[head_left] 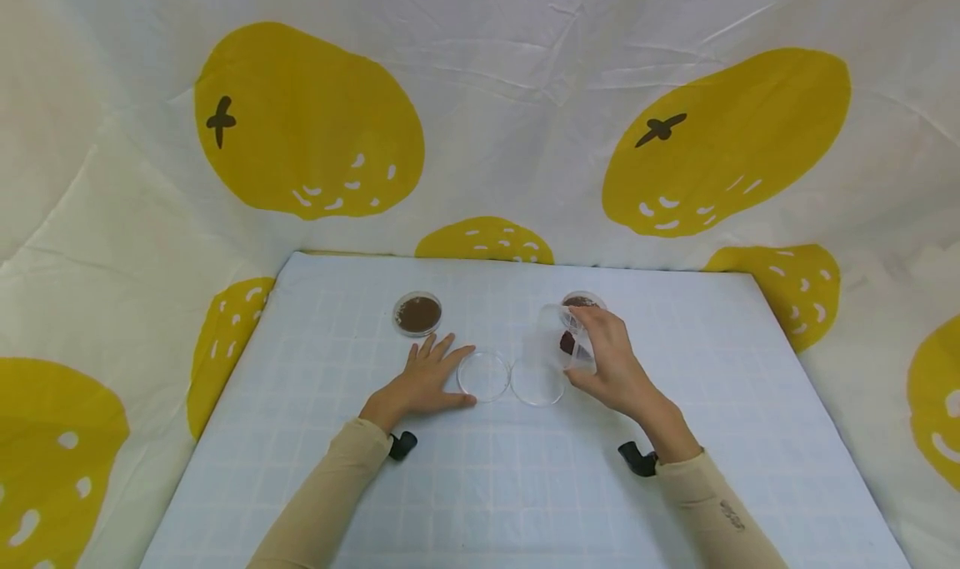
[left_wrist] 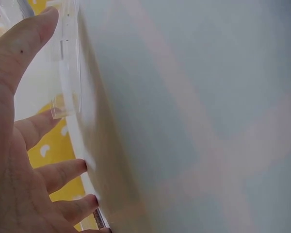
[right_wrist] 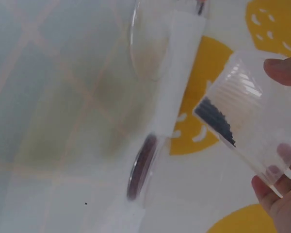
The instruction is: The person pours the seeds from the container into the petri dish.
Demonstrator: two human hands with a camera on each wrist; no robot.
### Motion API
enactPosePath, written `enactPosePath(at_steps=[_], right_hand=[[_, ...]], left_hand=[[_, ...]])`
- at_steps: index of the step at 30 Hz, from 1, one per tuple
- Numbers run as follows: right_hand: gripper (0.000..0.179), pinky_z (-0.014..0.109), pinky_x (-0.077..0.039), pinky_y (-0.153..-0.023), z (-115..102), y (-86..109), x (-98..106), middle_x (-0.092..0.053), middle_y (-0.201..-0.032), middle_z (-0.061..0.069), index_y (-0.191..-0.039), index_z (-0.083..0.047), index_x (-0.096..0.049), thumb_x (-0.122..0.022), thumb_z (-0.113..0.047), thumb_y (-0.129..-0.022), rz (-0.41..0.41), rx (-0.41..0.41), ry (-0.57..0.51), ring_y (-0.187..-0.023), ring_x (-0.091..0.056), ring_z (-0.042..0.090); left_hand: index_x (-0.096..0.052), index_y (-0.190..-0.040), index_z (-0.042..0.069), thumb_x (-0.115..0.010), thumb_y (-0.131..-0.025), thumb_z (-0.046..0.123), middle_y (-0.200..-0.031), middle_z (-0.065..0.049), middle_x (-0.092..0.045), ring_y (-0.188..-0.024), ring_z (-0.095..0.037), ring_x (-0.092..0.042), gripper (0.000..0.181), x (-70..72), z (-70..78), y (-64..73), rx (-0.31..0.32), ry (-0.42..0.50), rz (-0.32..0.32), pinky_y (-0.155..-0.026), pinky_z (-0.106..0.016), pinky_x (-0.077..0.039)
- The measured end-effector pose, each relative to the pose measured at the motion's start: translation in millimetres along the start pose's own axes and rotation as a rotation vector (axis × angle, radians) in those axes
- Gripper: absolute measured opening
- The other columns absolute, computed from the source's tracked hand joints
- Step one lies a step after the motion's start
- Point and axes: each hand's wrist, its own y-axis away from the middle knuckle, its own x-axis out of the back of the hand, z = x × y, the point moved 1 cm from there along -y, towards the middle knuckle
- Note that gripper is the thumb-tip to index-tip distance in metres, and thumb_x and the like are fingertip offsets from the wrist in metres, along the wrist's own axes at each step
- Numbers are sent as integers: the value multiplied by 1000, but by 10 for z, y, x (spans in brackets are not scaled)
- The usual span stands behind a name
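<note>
A clear shallow petri dish (head_left: 484,377) lies mid-table, with a second clear round dish or lid (head_left: 537,392) touching its right side. My left hand (head_left: 427,381) rests at the first dish's left edge, fingers spread and straight; in the left wrist view the thumb and index finger touch the clear dish (left_wrist: 65,73). My right hand (head_left: 609,356) grips a clear plastic box (head_left: 553,331) between thumb and fingers, tilted above the second dish. Dark granules (right_wrist: 216,121) are heaped in one corner of the box (right_wrist: 247,102).
A petri dish filled with brown granules (head_left: 417,314) stands at the back left of the table (head_left: 480,502). Another brown-filled dish (head_left: 581,299) stands at the back right, partly hidden by my right hand and the box. A patterned cloth (head_left: 495,136) hangs behind the table.
</note>
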Motion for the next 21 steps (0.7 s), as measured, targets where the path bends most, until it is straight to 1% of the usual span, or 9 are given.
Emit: enactPosePath(at_steps=[7, 10, 15, 21], right_hand=[[95, 58, -28, -106, -85, -60, -75, -36, -145, 21, -150, -3, -36, -85, -7, -69, -1, 146, 31, -135, -29, 40], [95, 58, -27, -107, -134, -82, -110, -38, -143, 21, -149, -2, -37, -86, -7, -68, -11, 188, 49, -134, -31, 41], [96, 59, -26, -108, -236, -115, -170, -38, -143, 20, -149, -4, -38, -89, -8, -68, -52, 205, 81, -135, -31, 41], [98, 56, -26, -111, -325, -141, -231, -39, -145, 19, -153, -9, -35, -89, -12, -72, -108, 201, 149, -138, -29, 38]], left_hand=[[-29, -159, 27, -68, -85, 64, -165, -16, -14, -149, -46, -1, 91, -9, -2, 18, -18, 17, 13, -115, -65, -1], [-30, -158, 26, -69, -85, 64, -165, -16, -15, -148, -47, -2, 90, -5, 1, 26, -24, 20, 17, -115, -66, -2], [-31, -158, 26, -69, -85, 64, -164, -17, -15, -148, -48, -3, 90, -4, -2, 24, -23, 15, 20, -114, -67, -3], [-30, -158, 27, -68, -85, 64, -164, -16, -15, -148, -47, -3, 90, -12, -11, 15, -24, 7, 21, -114, -66, -2]])
